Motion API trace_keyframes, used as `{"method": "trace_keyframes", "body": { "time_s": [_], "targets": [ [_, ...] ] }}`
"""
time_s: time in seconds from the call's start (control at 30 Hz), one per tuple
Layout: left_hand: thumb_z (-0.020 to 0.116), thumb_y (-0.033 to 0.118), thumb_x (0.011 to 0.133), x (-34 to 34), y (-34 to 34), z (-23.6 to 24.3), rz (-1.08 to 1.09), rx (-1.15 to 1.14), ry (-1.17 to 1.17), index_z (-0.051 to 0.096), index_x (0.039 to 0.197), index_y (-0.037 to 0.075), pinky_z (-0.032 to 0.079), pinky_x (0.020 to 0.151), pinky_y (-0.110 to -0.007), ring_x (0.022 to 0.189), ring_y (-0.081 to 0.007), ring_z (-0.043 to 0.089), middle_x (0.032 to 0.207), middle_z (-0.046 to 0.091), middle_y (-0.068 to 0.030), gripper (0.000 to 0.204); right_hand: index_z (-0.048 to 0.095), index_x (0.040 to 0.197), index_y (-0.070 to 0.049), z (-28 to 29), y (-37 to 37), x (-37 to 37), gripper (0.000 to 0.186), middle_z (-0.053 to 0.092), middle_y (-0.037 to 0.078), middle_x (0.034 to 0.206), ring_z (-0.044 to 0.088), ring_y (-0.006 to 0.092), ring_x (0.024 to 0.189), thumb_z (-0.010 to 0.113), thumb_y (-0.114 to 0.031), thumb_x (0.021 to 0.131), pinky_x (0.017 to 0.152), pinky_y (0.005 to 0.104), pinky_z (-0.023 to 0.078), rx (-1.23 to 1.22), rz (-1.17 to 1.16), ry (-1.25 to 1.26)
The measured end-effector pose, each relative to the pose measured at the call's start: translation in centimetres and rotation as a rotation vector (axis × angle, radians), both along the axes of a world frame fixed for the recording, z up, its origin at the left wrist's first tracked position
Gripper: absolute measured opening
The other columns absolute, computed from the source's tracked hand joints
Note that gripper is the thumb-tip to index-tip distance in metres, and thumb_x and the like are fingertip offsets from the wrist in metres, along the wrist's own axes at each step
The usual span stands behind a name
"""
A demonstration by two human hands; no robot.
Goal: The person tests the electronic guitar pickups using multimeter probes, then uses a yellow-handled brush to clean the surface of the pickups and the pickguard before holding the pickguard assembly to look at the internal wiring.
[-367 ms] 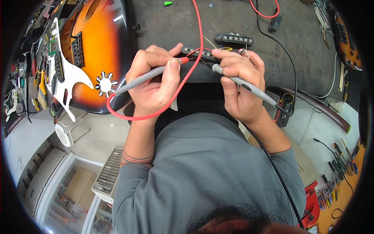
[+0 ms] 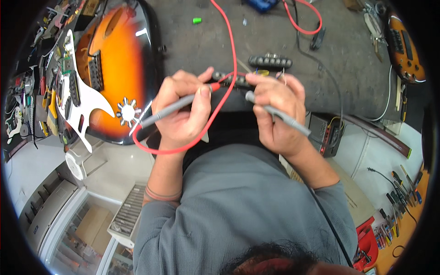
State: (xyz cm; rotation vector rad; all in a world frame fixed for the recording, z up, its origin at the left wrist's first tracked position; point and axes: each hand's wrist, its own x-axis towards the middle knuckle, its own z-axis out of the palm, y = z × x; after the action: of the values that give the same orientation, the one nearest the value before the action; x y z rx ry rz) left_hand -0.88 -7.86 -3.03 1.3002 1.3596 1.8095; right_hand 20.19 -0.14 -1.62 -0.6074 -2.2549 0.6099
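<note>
My left hand (image 2: 184,107) is closed round a grey test probe (image 2: 172,108) with a red collar, its red lead (image 2: 176,150) looping below the wrist and up over the bench. My right hand (image 2: 280,107) grips a second grey test probe (image 2: 286,120), whose tip end points in toward the middle. Between the hands, at the bench's near edge, a dark guitar pickup (image 2: 241,81) touches my fingers; thin wires run by it. Just where the probe tips meet is too blurred to tell. Beyond my right hand lies another black pickup (image 2: 270,61) with a row of round pole pieces.
A sunburst guitar body (image 2: 123,68) lies at left, with a white pickguard (image 2: 87,103) beside it. The dark bench (image 2: 197,46) bears a green cap (image 2: 197,20) and a blue object (image 2: 262,4) at the far edge. A black cable (image 2: 327,68) curves down the right.
The view has tilted, so the bench things sit lower in the picture and the blue object shows at the top. Both hands keep their probes near the pickup.
</note>
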Motion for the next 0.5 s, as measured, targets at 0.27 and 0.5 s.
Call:
{"method": "trace_keyframes", "body": {
  "time_s": [0.27,0.5],
  "targets": [
    [0.065,-0.011,0.096,0.05,-0.20,0.04,0.004,-0.012,0.023,0.055,0.092,-0.001,0.063,0.100,-0.053,0.075,-0.0173,0.072,0.079,0.067,-0.0113,0.015,0.058,0.121,-0.011,-0.39,-0.03,0.06,0.023,0.075,0.007,0.109,0.074,0.0266,0.118,0.071,-0.012,0.102,0.109,0.0461,0.042,-0.089,0.031,0.100],
    [0.065,-0.011,0.096,-0.15,0.18,-0.12,0.001,0.010,0.036,0.056,0.092,-0.002,0.063,0.100,-0.052,0.075,-0.0177,0.072,0.078,0.066,-0.0115,0.014,0.059,0.121,-0.011,-0.44,0.23,0.02,0.023,0.076,0.012,0.121,0.073,0.0257,0.115,0.071,-0.013,0.102,0.109,0.0460,0.042,-0.077,0.012,0.078]
  ]
}}
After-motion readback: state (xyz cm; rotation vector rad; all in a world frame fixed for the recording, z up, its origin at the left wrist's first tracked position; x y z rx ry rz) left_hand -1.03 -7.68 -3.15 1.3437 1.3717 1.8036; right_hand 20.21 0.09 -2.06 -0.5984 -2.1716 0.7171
